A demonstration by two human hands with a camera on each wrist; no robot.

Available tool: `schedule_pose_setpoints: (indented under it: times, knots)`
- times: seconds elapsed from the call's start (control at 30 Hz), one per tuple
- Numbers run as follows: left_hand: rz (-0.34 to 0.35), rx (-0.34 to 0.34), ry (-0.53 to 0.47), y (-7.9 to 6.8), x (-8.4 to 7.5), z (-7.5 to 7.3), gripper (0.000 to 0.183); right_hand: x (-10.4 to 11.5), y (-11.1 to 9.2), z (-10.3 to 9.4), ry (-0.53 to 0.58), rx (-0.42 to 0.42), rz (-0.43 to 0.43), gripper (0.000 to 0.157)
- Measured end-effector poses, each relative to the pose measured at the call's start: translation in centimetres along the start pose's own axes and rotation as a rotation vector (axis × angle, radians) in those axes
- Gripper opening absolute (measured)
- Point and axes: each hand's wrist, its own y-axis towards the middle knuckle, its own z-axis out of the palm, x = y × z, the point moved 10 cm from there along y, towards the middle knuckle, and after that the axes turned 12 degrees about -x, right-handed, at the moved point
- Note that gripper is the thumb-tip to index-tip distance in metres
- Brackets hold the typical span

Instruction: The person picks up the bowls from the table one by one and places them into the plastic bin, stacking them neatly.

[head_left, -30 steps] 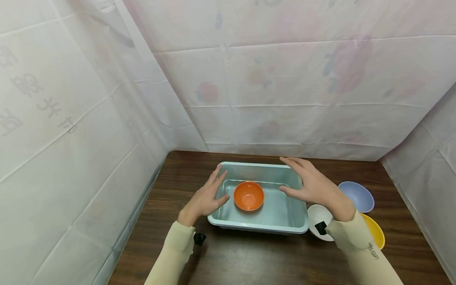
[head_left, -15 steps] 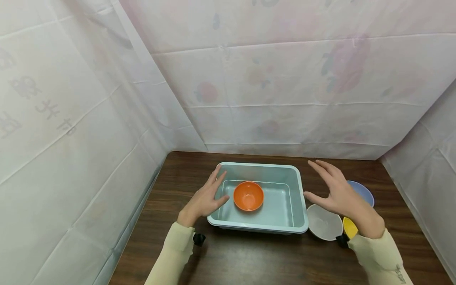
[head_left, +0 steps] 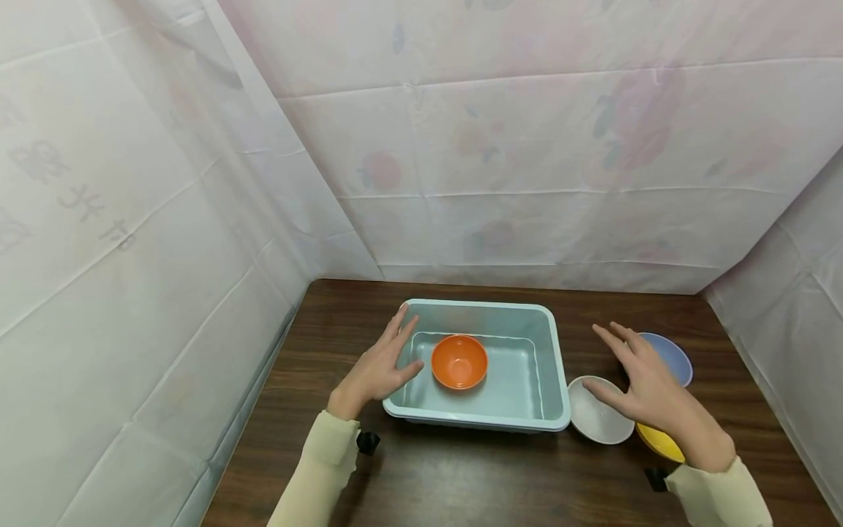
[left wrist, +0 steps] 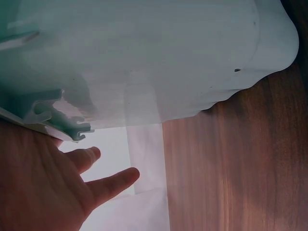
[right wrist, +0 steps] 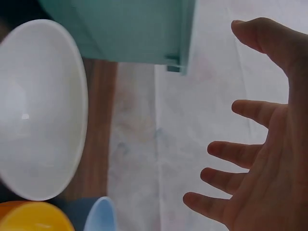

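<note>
A pale blue-green plastic basin [head_left: 514,417] stands on the dark wooden table, with an orange bowl [head_left: 459,363] inside it, left of its middle. My left hand [head_left: 377,366] is at the basin's left rim, fingers spread; the left wrist view shows its palm against the rim's underside [left wrist: 48,127]. My right hand [head_left: 648,384] is spread in the air with nothing in it, over the bowls right of the basin. Beneath it are a white bowl [head_left: 596,417], a blue bowl [head_left: 675,359] and a yellow bowl [head_left: 661,444], the last two partly hidden by the hand and arm.
The wooden table [head_left: 461,476] reaches its far edge just behind the basin. White printed sheets [head_left: 514,168] hang behind and on both sides. Close beside the basin's right wall stands the white bowl, with the yellow one near it.
My right hand has moved right from over the basin's right side, first to beside it and then down over the bowls. The left hand, basin and orange bowl stay in place.
</note>
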Motion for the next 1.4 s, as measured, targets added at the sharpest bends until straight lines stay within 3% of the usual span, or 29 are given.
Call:
schedule_pose_setpoints:
  times: [0.23,0.5,0.73,1.4]
  knots:
    - [0.000,-0.003,0.000,0.0,0.1,0.0,0.082,-1.0,-1.8,1.9,-0.027,0.009,-0.001,0.102]
    - [-0.010,0.000,-0.004,0.1,0.2,0.1,0.083,-1.9,-3.2,4.9,-0.063,0.126,0.057,0.103]
    - [-0.006,-0.003,-0.006,0.1,0.3,0.2,0.082,-2.5,-4.2,6.6,-0.096,0.180,0.090,0.099]
    - [-0.025,-0.008,-0.010,0.1,0.1,0.0,0.081,-2.5,-4.9,7.7,-0.139,0.178,0.039,0.090]
